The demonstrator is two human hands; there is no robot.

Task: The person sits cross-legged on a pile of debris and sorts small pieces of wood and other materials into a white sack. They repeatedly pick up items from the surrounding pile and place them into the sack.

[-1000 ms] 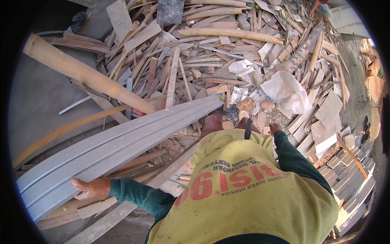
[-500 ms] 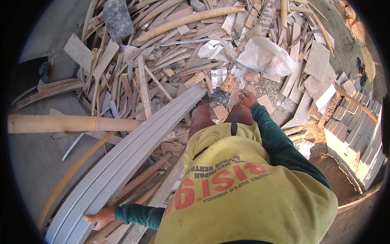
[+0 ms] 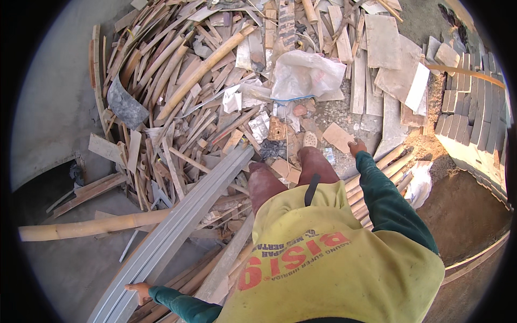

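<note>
A long bundle of grey ribbed metal profiles (image 3: 175, 229) slants from the lower left up to the rubble in front of my legs. Near its lower end, my left hand (image 3: 140, 292) grips the right-hand edge, fingers over the top face. My right hand (image 3: 356, 147) hangs out to the right, above a pale flat board (image 3: 337, 138). Its fingers are loosely bent and somewhat apart, and I see nothing held in them.
Wood and bamboo scraps (image 3: 177, 81) spread ahead, with a clear plastic bag (image 3: 304, 78) on top. A thick bamboo pole (image 3: 91, 225) lies at left. Grey blocks (image 3: 474, 102) are stacked at right, beyond several bamboo lengths (image 3: 371, 183) and a dirt pit (image 3: 466, 215).
My right hand has swung rightward, away from my knees. My view has shifted right, and the left hand still grips the metal profiles.
</note>
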